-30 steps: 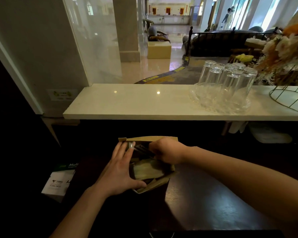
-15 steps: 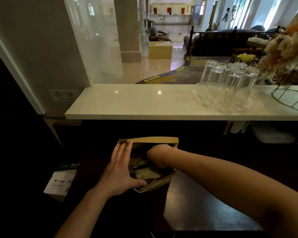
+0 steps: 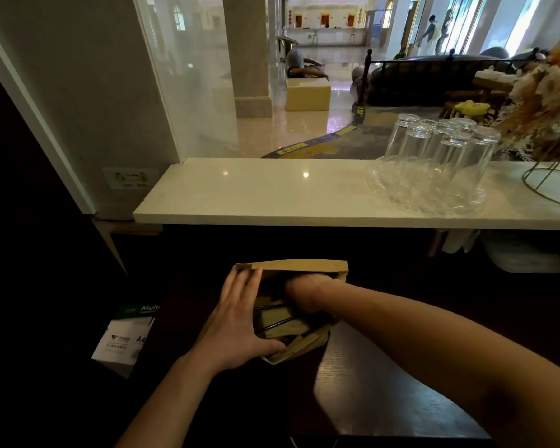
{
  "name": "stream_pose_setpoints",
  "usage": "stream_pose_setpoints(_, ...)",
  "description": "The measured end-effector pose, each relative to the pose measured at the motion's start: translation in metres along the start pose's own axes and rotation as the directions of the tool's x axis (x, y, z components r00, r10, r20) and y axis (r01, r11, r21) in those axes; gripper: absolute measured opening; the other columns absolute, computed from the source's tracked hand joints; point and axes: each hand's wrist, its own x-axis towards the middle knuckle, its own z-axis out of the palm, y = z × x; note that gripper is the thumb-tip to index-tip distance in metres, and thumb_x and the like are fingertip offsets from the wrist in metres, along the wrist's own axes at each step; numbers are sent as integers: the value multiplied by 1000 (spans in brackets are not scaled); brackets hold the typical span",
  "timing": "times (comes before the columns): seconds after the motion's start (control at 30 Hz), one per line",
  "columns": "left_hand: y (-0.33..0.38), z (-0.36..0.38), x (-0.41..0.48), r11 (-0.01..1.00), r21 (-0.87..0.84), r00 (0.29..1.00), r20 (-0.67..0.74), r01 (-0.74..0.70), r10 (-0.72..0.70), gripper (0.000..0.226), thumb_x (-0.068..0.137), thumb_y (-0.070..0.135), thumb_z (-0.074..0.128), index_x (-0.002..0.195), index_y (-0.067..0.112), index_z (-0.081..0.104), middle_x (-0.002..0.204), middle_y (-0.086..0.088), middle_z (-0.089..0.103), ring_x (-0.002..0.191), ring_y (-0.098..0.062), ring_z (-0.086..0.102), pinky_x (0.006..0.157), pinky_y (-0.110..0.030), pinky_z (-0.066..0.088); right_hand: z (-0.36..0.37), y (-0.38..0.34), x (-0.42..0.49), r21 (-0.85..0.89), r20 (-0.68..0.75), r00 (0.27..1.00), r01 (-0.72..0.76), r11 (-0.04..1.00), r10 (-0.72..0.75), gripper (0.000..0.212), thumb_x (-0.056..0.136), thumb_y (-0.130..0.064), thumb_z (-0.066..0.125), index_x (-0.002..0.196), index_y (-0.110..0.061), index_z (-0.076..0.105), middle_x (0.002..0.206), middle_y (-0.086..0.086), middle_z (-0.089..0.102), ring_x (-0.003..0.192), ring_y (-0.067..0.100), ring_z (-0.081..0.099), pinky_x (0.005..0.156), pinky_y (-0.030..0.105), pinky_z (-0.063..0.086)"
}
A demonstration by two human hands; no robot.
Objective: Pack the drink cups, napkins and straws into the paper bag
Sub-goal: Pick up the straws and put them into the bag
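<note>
Brown paper bag (image 3: pixel 299 267) upright on dark wooden counter (image 3: pixel 385 392), mouth up. Dark straws (image 3: pixel 274 318) inside, lying left to right. Left hand (image 3: pixel 240 321) flat, fingers spread against bag's left wall. Right hand (image 3: pixel 304 287) sunk inside (grip impossible to tell). Beyond, pale stone ledge (image 3: pixel 240 195) bearing upturned clear glasses (image 3: pixel 440 156).

I see a dark wooden table (image 3: pixel 369 392) carrying the paper bag (image 3: pixel 299 268) at twelve o'clock. At one o'clock, my white counter (image 3: pixel 256 192) bears a glass tray (image 3: pixel 385 189).
</note>
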Motion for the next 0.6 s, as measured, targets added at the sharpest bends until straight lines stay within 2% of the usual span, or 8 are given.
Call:
stream_pose_setpoints(0.1, 0, 0, 1, 1000, -8, 1000, 1, -5, 5, 134, 56, 74, 73, 144, 46, -23, 159, 17, -19, 137, 2, -33, 109, -37, 10, 1, -1, -2, -1, -35, 999, 7, 1000, -7, 28, 91, -11, 59, 119, -16, 59, 113, 8, 63, 102, 28, 62, 79, 37, 50)
stream_pose_setpoints(0.27, 0, 3, 1, 1000, -10, 1000, -4, -10, 10, 134, 54, 76, 71, 144, 46, -24, 160, 15, -19, 137, 1, -34, 110, -36, 8, 5, -4, -4, -3, -126, 991, 44, 999, -44, 26, 91, -12, 59, 117, -14, 61, 114, 10, 63, 106, 30, 61, 86, 41, 50)
stream_pose_setpoints(0.43, -1, 2, 2, 1000, 1, 1000, 0, -12, 12, 133, 57, 75, 72, 145, 45, -22, 159, 15, -19, 136, 2, -35, 110, -36, 6, 3, -2, -6, 81, -183, 981, 84, 993, -69, 24, 90, -9, 59, 113, -14, 61, 109, 9, 65, 102, 28, 63, 84, 38, 50)
stream_pose_setpoints(0.6, -1, 2, 1, 1000, -10, 1000, -7, -9, 9, 130, 60, 75, 71, 147, 42, -19, 160, 13, -18, 136, 2, -35, 111, -36, 7, 0, 1, -12, 100, -167, 982, 103, 990, -86, 24, 93, -9, 56, 116, -13, 60, 112, 11, 65, 105, 28, 62, 88, 38, 51)
